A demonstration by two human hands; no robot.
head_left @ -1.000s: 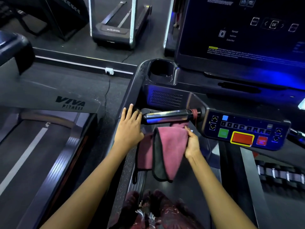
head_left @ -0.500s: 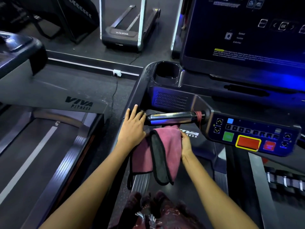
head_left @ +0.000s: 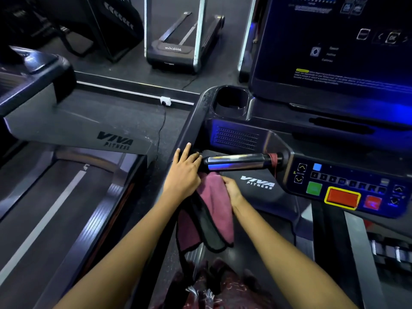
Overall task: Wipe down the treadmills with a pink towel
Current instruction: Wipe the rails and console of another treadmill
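three treadmills show: the near one [head_left: 263,192] under the person, a second [head_left: 66,197] to its left, and a third [head_left: 178,47] farther back on the floor. one pink towel [head_left: 214,210]. two hands, the left hand [head_left: 182,175] and the right hand [head_left: 231,189]. one metal handlebar grip [head_left: 236,161]. one cup holder [head_left: 230,101]. one dark console screen [head_left: 334,52]. on the button panel: one green button [head_left: 314,188], one large red button with a yellow border [head_left: 342,198], one smaller red button [head_left: 371,202] and one blue button [head_left: 317,167]. one wall socket [head_left: 165,100]. two "viva fitness" logos are plainly readable.
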